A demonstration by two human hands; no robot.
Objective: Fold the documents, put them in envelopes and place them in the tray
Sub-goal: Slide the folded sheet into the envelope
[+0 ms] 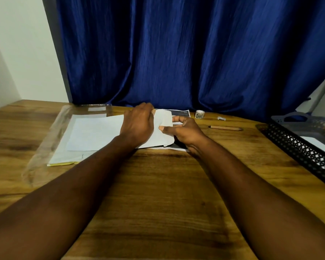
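On the table (158, 194), both hands' grip pinches the envelope (162, 126).

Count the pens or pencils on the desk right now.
1: a brown pen lies right of the right hand, left of the tray. Papers could hide others.

Deep blue pleated fabric curtain (186, 53), vertical crinkle lines all over. Warm brown wooden table (158, 194), darker grain streaks. White paper envelope (164, 128), plain. Stack of white paper sheets (94, 134), faint lines, yellow edge peeking at bottom. Clear glossy plastic sleeve (43, 147). Dark navy printed document (181, 112), white border. Black plastic tray (296, 147), diamond lattice cutouts. Tan wooden pencil (225, 127). Small white patterned tape roll (200, 114). Off-white wall (17, 53).
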